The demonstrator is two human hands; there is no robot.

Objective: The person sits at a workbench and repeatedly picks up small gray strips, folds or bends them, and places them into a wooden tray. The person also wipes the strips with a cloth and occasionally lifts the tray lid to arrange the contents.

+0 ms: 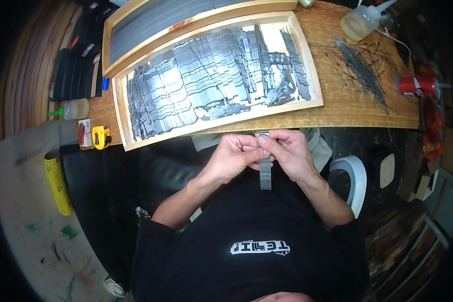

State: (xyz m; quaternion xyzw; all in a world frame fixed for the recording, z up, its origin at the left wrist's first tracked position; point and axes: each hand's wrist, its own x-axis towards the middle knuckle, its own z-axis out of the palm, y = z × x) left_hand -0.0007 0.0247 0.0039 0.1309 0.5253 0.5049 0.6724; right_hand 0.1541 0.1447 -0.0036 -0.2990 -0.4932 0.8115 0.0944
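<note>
Just off the table's near edge, my left hand point(232, 156) and my right hand point(291, 151) meet, fingertips closed on a narrow grey striped strip point(265, 176). Its lower end hangs down in front of my dark shirt, and its upper end shows between the fingers; thumbs and fingers hide the middle. I cannot tell whether it is one piece or several thin ones together. Beyond the hands lies a shallow wooden tray point(211, 128), tilted across the table edge. Many thin grey strips point(206, 70) fill it in rows, with loose broken bits along its near side and right end.
Behind stands a second wooden-framed tray point(171, 31) with a grey sheet-like filling. On the right are a squeeze bottle point(358, 24), a heap of dark slivers point(365, 73) and a red can point(418, 87). A green-nozzled bottle point(76, 109) and a yellow tape measure point(100, 137) sit left.
</note>
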